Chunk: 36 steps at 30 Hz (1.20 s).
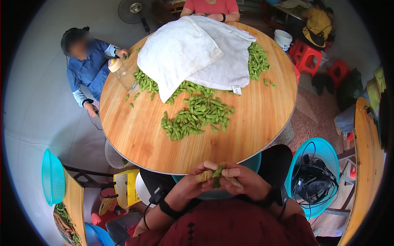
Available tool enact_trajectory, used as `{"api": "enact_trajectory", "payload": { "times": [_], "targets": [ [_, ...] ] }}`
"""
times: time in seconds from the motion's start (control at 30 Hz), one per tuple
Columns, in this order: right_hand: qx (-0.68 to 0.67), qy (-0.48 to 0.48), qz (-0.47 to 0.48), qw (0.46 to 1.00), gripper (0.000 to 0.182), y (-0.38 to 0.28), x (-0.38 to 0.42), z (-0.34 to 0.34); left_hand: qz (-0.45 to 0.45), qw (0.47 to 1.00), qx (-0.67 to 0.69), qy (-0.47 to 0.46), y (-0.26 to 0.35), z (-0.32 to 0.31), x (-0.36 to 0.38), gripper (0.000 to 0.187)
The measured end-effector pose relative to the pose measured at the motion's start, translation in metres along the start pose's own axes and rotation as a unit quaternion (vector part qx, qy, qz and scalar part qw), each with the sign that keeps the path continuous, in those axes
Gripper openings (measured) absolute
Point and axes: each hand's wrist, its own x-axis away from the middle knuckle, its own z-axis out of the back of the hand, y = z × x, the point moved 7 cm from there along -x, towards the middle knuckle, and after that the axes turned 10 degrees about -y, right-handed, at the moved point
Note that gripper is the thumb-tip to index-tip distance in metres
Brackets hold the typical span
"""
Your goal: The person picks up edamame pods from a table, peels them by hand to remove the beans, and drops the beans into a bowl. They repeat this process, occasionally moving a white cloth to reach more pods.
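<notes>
Just past the table's near edge, my left hand [198, 178] and my right hand [243, 180] meet in front of my body. Both are closed on a green edamame pod [217, 172], pinched between thumbs and fingers. Pale coverings sit on some fingertips. Part of the pod is hidden by the fingers. Below the hands, a teal basin [253, 162] shows only in part. Ahead on the round wooden table [254, 127] lies a loose pile of edamame pods [199, 115]. More pods lie under white cloths [180, 49] at the far side.
A clear bottle with a cream lid [123, 76] stands at the table's left, beside a seated person in blue [88, 67]. Another person in pink [211, 6] sits opposite. At my right a turquoise basket [296, 180] holds black cables and gear. Red stools [308, 57] stand farther back.
</notes>
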Motion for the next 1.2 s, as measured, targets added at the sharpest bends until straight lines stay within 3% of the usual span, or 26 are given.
{"api": "enact_trajectory", "payload": {
  "times": [0.13,0.17,0.2,0.23,0.3,0.53,0.6,0.63,0.7,0.73,0.8,0.83,0.9,0.93,1.0,1.13,1.2],
  "targets": [
    [-0.050,-0.090,0.028,0.994,0.020,0.006,-0.007,0.003,-0.051,0.989,-0.103,0.088,0.000,0.005,-0.005,0.023],
    [0.029,0.057,0.018,0.998,0.020,0.005,-0.005,0.011,-0.170,0.884,-0.423,0.104,0.030,-0.012,-0.001,0.027],
    [0.107,0.202,0.009,0.973,0.020,0.000,0.002,0.014,-0.266,0.665,-0.690,0.106,0.045,-0.042,0.006,0.031],
    [0.107,0.200,0.008,0.974,0.020,0.000,0.001,0.008,-0.266,0.664,-0.691,0.107,0.048,-0.043,0.006,0.031],
    [0.261,0.225,0.036,0.938,0.020,-0.012,0.004,0.000,-0.273,0.610,-0.735,0.114,0.050,-0.049,0.006,0.031],
    [0.371,0.215,0.059,0.901,0.015,-0.022,0.008,-0.018,-0.258,0.643,-0.709,0.132,0.056,-0.058,0.001,0.025],
    [0.471,0.223,0.090,0.849,0.013,-0.029,0.010,-0.024,-0.247,0.666,-0.688,0.148,0.055,-0.056,-0.001,0.017],
    [0.471,0.223,0.089,0.849,0.013,-0.027,0.010,-0.021,-0.247,0.666,-0.688,0.149,0.053,-0.058,-0.003,0.017],
    [0.587,0.227,0.094,0.772,0.012,-0.024,0.010,-0.016,-0.154,0.894,-0.380,0.183,0.035,-0.030,-0.006,0.009],
    [0.587,0.227,0.094,0.772,0.012,-0.022,0.008,-0.009,-0.154,0.893,-0.380,0.184,0.034,-0.027,-0.005,0.009],
    [0.690,0.186,0.191,0.673,0.011,-0.025,0.009,-0.016,-0.093,0.937,-0.290,0.171,0.018,-0.010,-0.007,0.009],
    [0.689,0.186,0.191,0.674,0.011,-0.025,0.010,-0.016,-0.092,0.937,-0.290,0.171,0.014,-0.005,-0.007,0.009],
    [0.524,0.173,0.096,0.828,0.010,-0.015,0.006,0.005,-0.111,0.905,-0.386,0.144,0.014,-0.007,-0.008,0.012],
    [0.523,0.171,0.093,0.830,0.010,-0.015,0.007,0.002,-0.109,0.905,-0.385,0.147,0.013,-0.006,-0.005,0.012],
    [0.409,0.166,0.054,0.896,0.012,-0.014,0.008,0.001,-0.125,0.846,-0.501,0.136,0.024,-0.016,-0.002,0.014],
    [0.449,0.220,0.112,0.859,0.014,-0.024,0.010,-0.001,-0.150,0.814,-0.544,0.138,0.024,-0.023,0.003,0.015],
    [0.360,0.211,0.092,0.904,0.012,-0.018,0.008,0.007,-0.155,0.870,-0.453,0.119,0.018,-0.023,0.002,0.014]
  ]
}}
